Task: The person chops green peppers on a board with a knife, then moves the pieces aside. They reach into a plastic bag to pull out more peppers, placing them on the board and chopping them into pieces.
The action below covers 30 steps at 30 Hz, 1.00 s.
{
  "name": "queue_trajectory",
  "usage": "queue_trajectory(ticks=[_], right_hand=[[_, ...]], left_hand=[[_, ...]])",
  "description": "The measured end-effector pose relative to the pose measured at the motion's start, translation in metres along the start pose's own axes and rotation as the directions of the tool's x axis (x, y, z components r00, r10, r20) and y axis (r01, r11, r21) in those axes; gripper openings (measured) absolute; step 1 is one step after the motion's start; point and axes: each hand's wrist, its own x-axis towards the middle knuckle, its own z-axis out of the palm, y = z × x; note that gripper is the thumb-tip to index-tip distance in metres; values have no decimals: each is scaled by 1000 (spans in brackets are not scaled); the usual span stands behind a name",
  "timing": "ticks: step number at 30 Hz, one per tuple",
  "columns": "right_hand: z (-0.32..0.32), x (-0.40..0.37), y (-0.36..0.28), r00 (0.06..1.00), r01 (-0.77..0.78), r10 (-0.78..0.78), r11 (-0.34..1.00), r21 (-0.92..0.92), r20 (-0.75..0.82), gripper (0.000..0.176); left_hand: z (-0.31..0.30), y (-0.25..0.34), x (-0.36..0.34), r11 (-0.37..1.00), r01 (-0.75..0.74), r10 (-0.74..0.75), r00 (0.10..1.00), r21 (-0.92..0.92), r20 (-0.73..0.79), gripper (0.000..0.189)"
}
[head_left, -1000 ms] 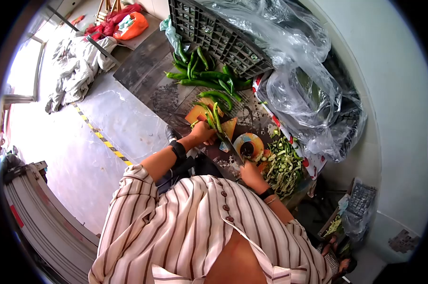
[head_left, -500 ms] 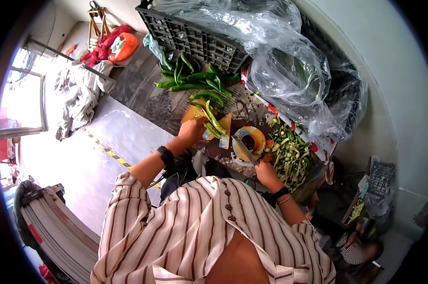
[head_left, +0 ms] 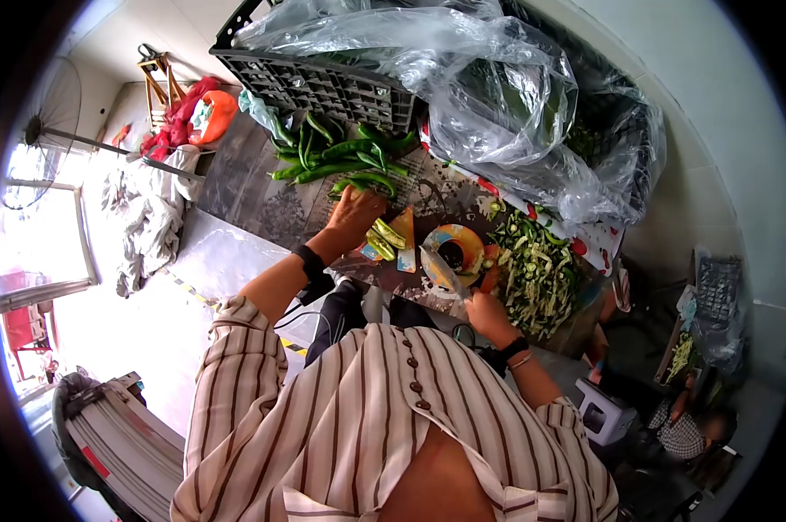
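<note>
My left hand [head_left: 358, 215] reaches to the near edge of a pile of long green peppers [head_left: 345, 155], its fingers bent down over a curved green pepper [head_left: 377, 181]. Below that hand, split pepper pieces [head_left: 384, 240] with pale insides lie on an orange patterned board [head_left: 405, 228]. My right hand [head_left: 490, 317] is closed around the handle of a knife [head_left: 443, 271]. The blade points up and left, over a round orange-and-white patterned piece [head_left: 469, 244] with a dark centre. Right of the knife lies a heap of sliced green peppers [head_left: 536, 283].
A black plastic crate [head_left: 323, 83] stands behind the pile, with clear plastic sheeting [head_left: 497, 113] over the crates. An orange bag [head_left: 214, 117] lies at the table's far left end. Another person [head_left: 684, 431] is low at the right.
My left hand has let go of the split pepper pieces and moved up to the whole peppers. My right hand keeps the knife in nearly the same place. The view has shifted slightly.
</note>
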Motion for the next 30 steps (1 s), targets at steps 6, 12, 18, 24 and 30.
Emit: queue_trajectory(ticks=[6,12,18,24,30], right_hand=[[1,-3,0,997,22,-17,998,57,-79,28],[4,0,5,997,2,9,992,129,-81,26],[7,10,19,971,-14,97,935,354,-219,29],[-1,14,7,950,20,140,864,502,-280,32],[-5,37,-20,966,103,6,908,407,-258,35]], left_hand=[[19,8,-21,989,74,-80,996,-126,-48,47],[29,42,-23,952,171,-188,981,-254,-41,53],[32,65,-5,854,309,-325,945,-419,36,58],[23,57,-19,867,357,-348,933,-349,90,78],[24,45,-24,883,322,-285,946,-340,157,82]])
